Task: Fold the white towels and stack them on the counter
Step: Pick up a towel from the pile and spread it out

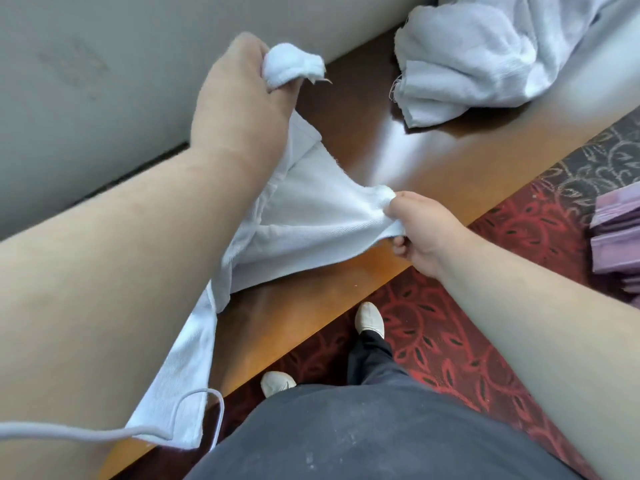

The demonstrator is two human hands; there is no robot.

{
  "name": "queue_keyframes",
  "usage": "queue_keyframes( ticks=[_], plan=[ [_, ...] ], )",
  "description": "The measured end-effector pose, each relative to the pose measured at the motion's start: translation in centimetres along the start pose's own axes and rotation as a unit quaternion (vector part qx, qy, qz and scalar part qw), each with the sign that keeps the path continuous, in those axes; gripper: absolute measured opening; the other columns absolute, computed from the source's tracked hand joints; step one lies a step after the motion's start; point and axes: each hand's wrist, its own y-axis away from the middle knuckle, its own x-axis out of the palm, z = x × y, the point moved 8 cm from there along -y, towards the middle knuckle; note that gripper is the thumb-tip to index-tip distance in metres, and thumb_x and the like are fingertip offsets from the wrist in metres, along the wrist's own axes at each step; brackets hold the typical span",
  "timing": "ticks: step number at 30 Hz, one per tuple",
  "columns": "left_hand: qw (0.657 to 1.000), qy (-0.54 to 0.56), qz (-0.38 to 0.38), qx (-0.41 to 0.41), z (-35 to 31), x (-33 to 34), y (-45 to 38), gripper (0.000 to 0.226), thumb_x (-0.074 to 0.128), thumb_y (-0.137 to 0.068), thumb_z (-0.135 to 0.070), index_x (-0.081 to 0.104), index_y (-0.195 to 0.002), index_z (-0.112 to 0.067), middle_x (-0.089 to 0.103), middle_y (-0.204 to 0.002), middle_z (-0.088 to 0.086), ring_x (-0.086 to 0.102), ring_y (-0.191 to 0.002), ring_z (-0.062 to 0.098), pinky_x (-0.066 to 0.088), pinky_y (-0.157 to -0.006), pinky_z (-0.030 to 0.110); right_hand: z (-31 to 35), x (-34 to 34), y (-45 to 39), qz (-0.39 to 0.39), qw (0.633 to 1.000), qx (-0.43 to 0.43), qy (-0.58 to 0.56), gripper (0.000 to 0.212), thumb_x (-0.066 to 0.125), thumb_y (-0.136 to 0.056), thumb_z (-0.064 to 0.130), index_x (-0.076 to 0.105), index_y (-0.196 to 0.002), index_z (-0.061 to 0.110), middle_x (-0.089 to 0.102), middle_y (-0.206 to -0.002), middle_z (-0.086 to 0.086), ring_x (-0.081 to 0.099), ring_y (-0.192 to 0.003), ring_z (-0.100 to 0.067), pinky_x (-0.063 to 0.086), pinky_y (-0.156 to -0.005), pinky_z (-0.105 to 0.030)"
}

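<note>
Left hand (239,95) and right hand (420,233) each pinch a corner of the white towel (311,216), stretched above the counter (363,140), likely to flatten it for folding.

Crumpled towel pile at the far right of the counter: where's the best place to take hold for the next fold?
Take the crumpled towel pile by its frayed lower-left corner, probably coming from the left over the bare counter. That edge lies flat and exposed, with loose threads marking the hem, while the rest is bunched.

Head view, steeply downward (close)
</note>
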Motion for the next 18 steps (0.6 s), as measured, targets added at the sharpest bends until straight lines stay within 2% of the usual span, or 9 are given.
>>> queue_keyframes(
  ticks=[2, 4, 6, 8, 11, 13, 15, 16, 18],
  plan=[
    [0.992, -0.069, 0.082, 0.062, -1.9, 3.7, 2.0, 0.024, 0.054, -0.089, -0.047, 0.049, -0.094, -0.024, 0.053, -0.08, -0.009, 0.049, -0.066, 0.011, 0.035, -0.06, 0.033, -0.9, -1.6, -0.1, -0.05, 0.999, -0.009, 0.013, 0.013, 0.058, -0.069, 0.021, 0.07, -0.072, 0.025, 0.056, -0.078, -0.002, 0.046, -0.055, -0.017, 0.034, -0.048, -0.026],
    [0.969, -0.134, 0.19, 0.086, -2.4, 8.4, 5.2, 0.017, 0.054, -0.091, -0.034, 0.053, -0.104, -0.023, 0.057, -0.092, -0.002, 0.057, -0.079, 0.022, 0.041, -0.065, 0.034, -2.2, -3.0, -0.5, -0.102, 0.995, 0.014, 0.016, 0.008, 0.063, -0.079, 0.021, 0.07, -0.083, 0.023, 0.061, -0.09, -0.002, 0.053, -0.074, -0.02, 0.041, -0.061, -0.03],
    [0.934, -0.186, 0.294, 0.084, -1.3, 12.8, 9.3, 0.023, 0.051, -0.093, -0.027, 0.054, -0.116, -0.026, 0.058, -0.105, 0.002, 0.06, -0.094, 0.027, 0.045, -0.072, 0.034, -4.3, -3.4, -1.0, -0.091, 0.993, 0.076, -0.022, 0.011, 0.063, -0.089, 0.02, 0.068, -0.098, 0.021, 0.069, -0.103, -0.003, 0.066, -0.088, -0.022, 0.051, -0.068, -0.03],
    [0.906, -0.213, 0.358, 0.076, 0.4, 15.7, 12.7, 0.026, 0.05, -0.096, -0.031, 0.052, -0.122, -0.027, 0.055, -0.112, 0.002, 0.06, -0.1, 0.027, 0.043, -0.073, 0.034, -6.1, -2.6, -1.0, -0.037, 0.987, 0.136, -0.076, 0.019, 0.058, -0.097, 0.025, 0.067, -0.112, 0.018, 0.076, -0.101, -0.005, 0.075, -0.084, -0.021, 0.054, -0.062, -0.03],
    [0.906, -0.201, 0.369, 0.06, 2.2, 17.2, 15.0, 0.022, 0.048, -0.098, -0.034, 0.053, -0.118, -0.024, 0.055, -0.108, 0.003, 0.06, -0.096, 0.028, 0.047, -0.074, 0.038, -7.1, -2.3, -0.9, 0.018, 0.984, 0.141, -0.112, 0.038, 0.056, -0.097, 0.047, 0.062, -0.122, 0.019, 0.076, -0.106, -0.004, 0.075, -0.087, -0.023, 0.053, -0.07, -0.038],
    [0.911, -0.179, 0.365, 0.068, 2.5, 17.7, 15.5, 0.02, 0.049, -0.098, -0.028, 0.055, -0.117, -0.024, 0.056, -0.105, 0.004, 0.06, -0.096, 0.028, 0.045, -0.073, 0.036, -7.3, -1.8, -0.8, 0.044, 0.99, 0.123, -0.043, 0.048, 0.065, -0.086, 0.058, 0.062, -0.117, 0.021, 0.075, -0.11, -0.004, 0.074, -0.093, -0.024, 0.053, -0.078, -0.039],
    [0.919, -0.135, 0.36, 0.084, 2.1, 17.9, 15.9, 0.024, 0.05, -0.098, -0.027, 0.056, -0.121, -0.027, 0.058, -0.105, 0.003, 0.059, -0.097, 0.026, 0.041, -0.073, 0.033, -6.7, -1.5, -1.1, 0.028, 0.997, 0.076, 0.014, 0.037, 0.073, -0.084, 0.044, 0.064, -0.106, 0.016, 0.075, -0.104, -0.007, 0.073, -0.093, -0.023, 0.055, -0.079, -0.038],
    [0.922, -0.108, 0.36, 0.094, 1.9, 17.8, 16.1, 0.027, 0.051, -0.097, -0.03, 0.056, -0.124, -0.029, 0.059, -0.107, 0.002, 0.058, -0.1, 0.024, 0.041, -0.077, 0.032, -6.1, -1.8, -1.4, -0.004, 0.999, 0.04, 0.006, 0.029, 0.073, -0.083, 0.034, 0.064, -0.101, 0.014, 0.074, -0.098, -0.01, 0.072, -0.09, -0.024, 0.055, -0.075, -0.038],
    [0.922, -0.083, 0.359, 0.115, 1.7, 17.4, 16.3, 0.038, 0.057, -0.094, -0.038, 0.051, -0.131, -0.032, 0.057, -0.118, -0.002, 0.052, -0.113, 0.021, 0.043, -0.091, 0.034, -4.9, -3.2, -1.8, -0.085, 0.995, -0.026, -0.034, 0.023, 0.065, -0.075, 0.03, 0.064, -0.093, 0.016, 0.066, -0.088, -0.011, 0.064, -0.078, -0.025, 0.051, -0.066, -0.038]
  ],
)
